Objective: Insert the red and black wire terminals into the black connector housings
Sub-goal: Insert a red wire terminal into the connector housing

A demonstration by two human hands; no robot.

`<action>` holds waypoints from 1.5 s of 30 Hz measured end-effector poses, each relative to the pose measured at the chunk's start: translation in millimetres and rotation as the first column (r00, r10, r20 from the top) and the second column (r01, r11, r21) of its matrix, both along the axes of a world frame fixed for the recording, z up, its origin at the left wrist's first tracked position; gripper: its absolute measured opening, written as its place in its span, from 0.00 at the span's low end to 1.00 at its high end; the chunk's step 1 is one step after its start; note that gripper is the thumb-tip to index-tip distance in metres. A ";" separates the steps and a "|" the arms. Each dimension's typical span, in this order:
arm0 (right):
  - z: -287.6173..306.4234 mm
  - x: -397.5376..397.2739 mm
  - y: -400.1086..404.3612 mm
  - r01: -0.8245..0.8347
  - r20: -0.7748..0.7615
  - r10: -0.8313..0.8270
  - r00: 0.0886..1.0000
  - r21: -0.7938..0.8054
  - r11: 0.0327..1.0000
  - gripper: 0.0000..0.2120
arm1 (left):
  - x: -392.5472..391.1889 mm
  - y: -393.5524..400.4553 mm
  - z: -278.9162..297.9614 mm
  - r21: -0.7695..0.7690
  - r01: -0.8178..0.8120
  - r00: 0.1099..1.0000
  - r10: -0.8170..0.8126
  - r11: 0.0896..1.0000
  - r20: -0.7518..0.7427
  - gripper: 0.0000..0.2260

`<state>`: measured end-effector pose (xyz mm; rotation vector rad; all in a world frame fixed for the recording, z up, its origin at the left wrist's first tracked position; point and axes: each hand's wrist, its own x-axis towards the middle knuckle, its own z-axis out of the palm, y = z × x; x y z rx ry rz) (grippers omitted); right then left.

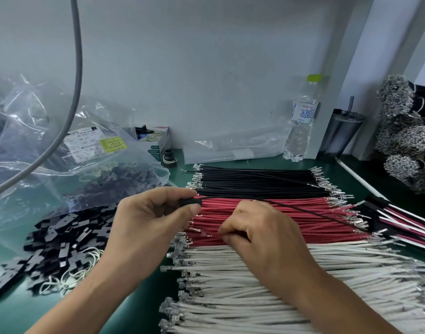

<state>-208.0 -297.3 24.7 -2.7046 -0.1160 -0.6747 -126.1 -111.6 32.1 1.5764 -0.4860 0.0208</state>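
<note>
The person's left hand [156,213] is raised just above the green work mat [144,300], palm turned inward, thumb and forefinger closed on a small black plastic connector housing [190,203]. A single thin black wire [291,208] runs out of that housing to the right, slanting over the flat row of red insulated wires [291,227] and ending near their metal terminals at the far right. The right hand [259,235] lies knuckles-up on the red row, its fingers curled down and its fingertips [224,233] drawn together on one of the red wires near its left end; how firmly it has hold of it I cannot tell.

Behind the red row lies a row of black insulated wires [254,179], and in front of it a broad row of white insulated wires [254,285], all tipped with silver terminals. To the left sits a loose heap of black connector housings [57,247] spilling from a clear plastic bag [38,131]. A clear water bottle with a green cap [303,119] stands against the wall.
</note>
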 end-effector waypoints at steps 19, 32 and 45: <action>17.9 -11.4 -13.8 -0.110 0.264 0.039 0.964 0.259 0.960 0.06 | 2.0 4.4 5.1 -0.252 0.249 0.878 -0.327 0.935 -0.350 0.18; 24.6 -13.7 -16.1 -0.036 0.401 0.089 0.912 -0.139 0.990 0.07 | 0.4 5.0 10.9 -0.253 0.275 0.808 -0.366 0.928 -0.463 0.17; 21.5 -15.1 -12.3 -0.106 0.454 0.113 0.884 -0.041 0.993 0.07 | 5.0 9.9 12.8 -0.340 0.376 0.685 -0.506 0.862 -0.525 0.11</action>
